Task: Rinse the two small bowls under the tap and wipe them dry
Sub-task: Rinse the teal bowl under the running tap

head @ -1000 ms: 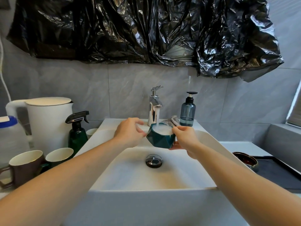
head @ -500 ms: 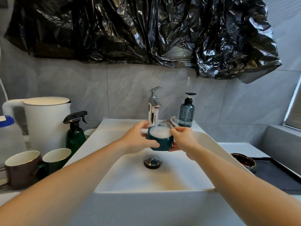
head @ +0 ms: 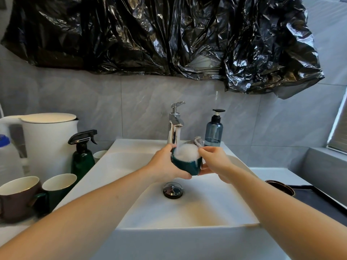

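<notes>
- A person holds a small teal bowl [head: 187,166] under the running tap [head: 175,124], above the white sink [head: 187,212]; water froths white inside and runs over the rim at its 4 o'clock side.
- The left hand [head: 167,166] grips the bowl from 9 o'clock, fingers wrapped round its wall and under its base.
- The right hand [head: 216,164] grips it from 3 o'clock, fingertips at the rim and thumb low on the wall; both hands are clamped on the one bowl.
- The bowl hangs clear of the basin floor, with the drain plug [head: 173,190] at 6 o'clock below it.
- A grey cloth [head: 197,142] lies on the sink ledge at 12 o'clock behind the bowl, between the tap and a soap bottle [head: 214,131].
- A brown bowl [head: 281,188] sits on a dark tray [head: 323,203] at 3 o'clock of the sink, well apart from the hands; it is probably the second bowl, and whether it is already rinsed cannot be told.
- Judged from this view, the job is early: the first rinse is in progress, with the wipe of this bowl, and likely all the work on the other, left to do.
- At 9 o'clock stand a kettle [head: 48,139], a spray bottle [head: 82,156] and two mugs [head: 20,196].
</notes>
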A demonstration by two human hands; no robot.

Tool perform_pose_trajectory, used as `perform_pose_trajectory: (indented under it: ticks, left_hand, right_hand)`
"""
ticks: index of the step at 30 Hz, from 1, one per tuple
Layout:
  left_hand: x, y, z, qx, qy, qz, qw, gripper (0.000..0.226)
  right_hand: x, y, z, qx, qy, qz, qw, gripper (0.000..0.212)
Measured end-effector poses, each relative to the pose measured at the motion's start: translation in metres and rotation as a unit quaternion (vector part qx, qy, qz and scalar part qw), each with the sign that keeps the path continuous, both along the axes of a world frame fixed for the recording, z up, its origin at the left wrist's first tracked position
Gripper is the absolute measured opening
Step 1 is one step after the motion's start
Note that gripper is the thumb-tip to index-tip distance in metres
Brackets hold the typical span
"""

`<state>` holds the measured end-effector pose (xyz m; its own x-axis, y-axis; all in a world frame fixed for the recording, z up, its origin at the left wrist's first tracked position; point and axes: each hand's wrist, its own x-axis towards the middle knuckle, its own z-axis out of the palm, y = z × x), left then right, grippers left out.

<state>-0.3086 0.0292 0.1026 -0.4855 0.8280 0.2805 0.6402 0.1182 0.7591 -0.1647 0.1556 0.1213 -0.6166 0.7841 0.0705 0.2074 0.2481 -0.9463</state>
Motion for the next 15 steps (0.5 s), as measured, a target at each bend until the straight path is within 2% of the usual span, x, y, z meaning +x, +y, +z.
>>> perform_pose_trajectory:
  ticks: [2, 7, 10, 15]
  left_hand:
    - [-0.002, -0.001, -0.004, 0.008, 0.014, 0.000, 1.000, 0.121]
    - [-0.009, -0.005, -0.008, 0.048, 0.045, 0.007, 0.998, 0.121]
    - [-0.008, -0.006, -0.011, 0.063, 0.069, 0.008, 0.996, 0.125]
    - [-0.007, -0.007, -0.013, 0.090, 0.129, 0.006, 0.988, 0.110]
  right_hand:
    - [0.001, 0.001, -0.003, 0.005, 0.020, 0.015, 1.000, 0.017]
    - [0.001, 0.001, -0.006, 0.013, 0.068, 0.038, 0.997, 0.036]
    - [0.002, -0.001, -0.008, 0.023, 0.082, 0.048, 0.995, 0.037]
    - [0.002, -0.004, -0.009, 0.054, 0.076, 0.063, 0.994, 0.037]
